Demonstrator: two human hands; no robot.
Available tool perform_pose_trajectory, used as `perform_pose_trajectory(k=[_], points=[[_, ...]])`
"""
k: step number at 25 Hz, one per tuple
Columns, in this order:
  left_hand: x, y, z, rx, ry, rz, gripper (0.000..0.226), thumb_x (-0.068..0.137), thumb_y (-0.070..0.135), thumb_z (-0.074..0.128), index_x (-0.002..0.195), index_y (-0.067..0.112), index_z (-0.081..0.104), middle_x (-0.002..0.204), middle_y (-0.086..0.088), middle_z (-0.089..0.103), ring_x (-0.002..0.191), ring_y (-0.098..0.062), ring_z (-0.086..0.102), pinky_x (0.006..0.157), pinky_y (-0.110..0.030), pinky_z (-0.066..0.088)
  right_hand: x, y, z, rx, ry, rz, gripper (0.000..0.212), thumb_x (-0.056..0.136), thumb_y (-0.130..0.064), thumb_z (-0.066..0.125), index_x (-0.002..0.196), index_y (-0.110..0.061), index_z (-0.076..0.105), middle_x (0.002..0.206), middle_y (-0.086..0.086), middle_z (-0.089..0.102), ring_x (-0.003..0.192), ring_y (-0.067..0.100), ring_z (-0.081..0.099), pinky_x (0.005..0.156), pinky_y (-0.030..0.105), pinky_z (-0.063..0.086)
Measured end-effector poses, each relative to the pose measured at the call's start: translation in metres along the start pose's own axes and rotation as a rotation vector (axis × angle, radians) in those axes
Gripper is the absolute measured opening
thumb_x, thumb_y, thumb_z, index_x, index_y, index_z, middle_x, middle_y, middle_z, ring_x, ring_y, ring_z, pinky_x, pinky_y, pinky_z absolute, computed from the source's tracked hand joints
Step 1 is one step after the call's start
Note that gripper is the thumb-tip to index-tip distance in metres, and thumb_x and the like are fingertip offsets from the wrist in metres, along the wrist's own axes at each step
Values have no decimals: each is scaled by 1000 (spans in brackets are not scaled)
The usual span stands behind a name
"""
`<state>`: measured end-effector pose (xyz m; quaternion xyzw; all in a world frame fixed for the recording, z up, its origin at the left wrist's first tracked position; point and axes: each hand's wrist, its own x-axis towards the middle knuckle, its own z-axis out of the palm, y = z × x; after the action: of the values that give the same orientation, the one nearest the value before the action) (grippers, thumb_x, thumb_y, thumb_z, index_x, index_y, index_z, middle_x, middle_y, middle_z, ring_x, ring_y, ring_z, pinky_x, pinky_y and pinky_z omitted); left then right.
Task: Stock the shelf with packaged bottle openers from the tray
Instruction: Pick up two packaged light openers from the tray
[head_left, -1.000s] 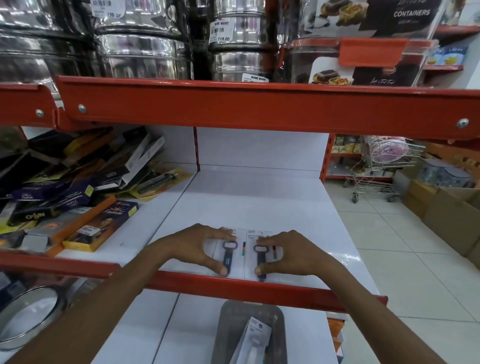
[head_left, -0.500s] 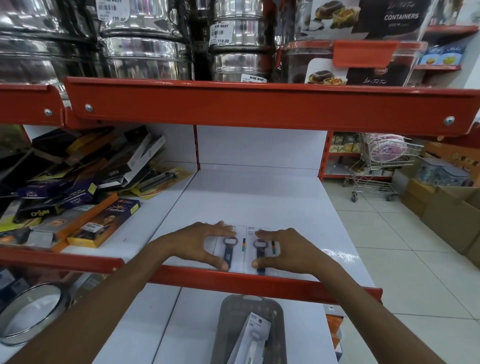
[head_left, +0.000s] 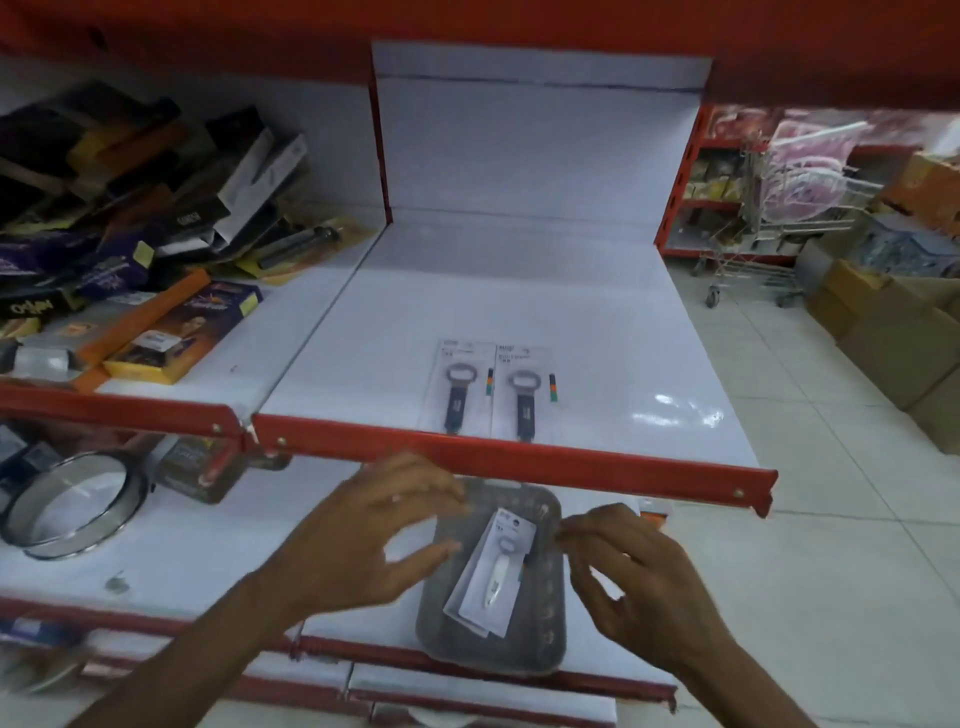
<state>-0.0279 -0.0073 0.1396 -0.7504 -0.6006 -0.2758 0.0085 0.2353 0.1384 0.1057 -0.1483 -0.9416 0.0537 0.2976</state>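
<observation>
The white upper shelf (head_left: 519, 291) has a red front edge; two packaged bottle openers (head_left: 457, 387) (head_left: 523, 395) lie flat side by side at its front edge, touching. Boxes (head_left: 171, 338) crowd its left section. On the lower shelf (head_left: 208, 551), a grey tray (head_left: 545, 613) sits near the front edge, and a round steel ring (head_left: 72, 509) at the left.

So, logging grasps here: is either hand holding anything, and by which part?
Nothing is held: left hand and right hand hover open beside the grey plastic tray.
</observation>
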Motion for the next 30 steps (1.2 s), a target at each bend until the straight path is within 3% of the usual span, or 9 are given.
perform_pose_trajectory(k=[3,5,9,13,15,17,20,24,30], points=[[-19,-8,51,58,-247,-47,33,90,43,69,120,31,66,122,12,68,111,-5,60,96,-21,52,-10,13,61,77,-369,423,42,82,-34,72,120,-33,56,124,-8,67,106,14,65,95,26,50],[-21,-21,84,-2,-386,-172,40,93,43,65,130,29,62,134,8,64,120,-9,58,103,-17,43,-3,27,107,205,-592,550,59,79,-43,73,130,-30,48,133,-5,60,117,18,61,104,36,48],[-34,-50,133,-228,-512,-493,50,97,37,63,142,21,51,148,4,53,133,-7,50,116,-14,28,14,49,183,-22,-824,396,119,56,-77,69,147,-13,25,156,9,29,144,33,27,118,54,22],[-28,-62,141,-175,-463,-484,37,95,20,68,131,13,63,137,-5,63,124,-19,59,114,-32,44,19,59,204,-192,-868,343,144,43,-89,63,151,-14,5,163,10,4,149,37,3,119,59,7],[-15,-66,141,-159,-441,-501,38,92,10,69,130,10,64,136,-11,65,121,-26,63,113,-36,46,22,61,196,-92,-794,379,138,44,-83,69,151,-21,8,162,2,11,149,32,8,120,54,9],[-1,-75,147,-158,-518,-546,53,93,0,60,143,11,50,152,-12,49,134,-32,52,115,-40,42,23,62,181,55,-712,510,119,47,-67,82,144,-26,25,152,0,37,140,29,35,117,48,29],[25,-87,169,-158,-683,-563,71,93,4,59,155,14,27,165,-9,25,149,-31,29,120,-43,29,18,60,155,107,-579,670,81,59,-38,89,126,-26,45,125,-1,62,110,24,64,91,38,54],[52,-84,201,-69,-860,-386,104,74,19,85,157,19,22,165,-7,25,151,-29,25,122,-46,26,2,50,124,152,-488,758,37,81,-30,72,114,-21,57,112,4,68,98,25,69,86,36,56],[72,-91,217,263,-938,-86,131,51,63,90,155,28,20,166,-1,22,154,-29,17,125,-53,16,-6,42,94,348,-438,836,23,85,-17,68,108,-17,67,113,3,72,99,24,68,90,31,56]])
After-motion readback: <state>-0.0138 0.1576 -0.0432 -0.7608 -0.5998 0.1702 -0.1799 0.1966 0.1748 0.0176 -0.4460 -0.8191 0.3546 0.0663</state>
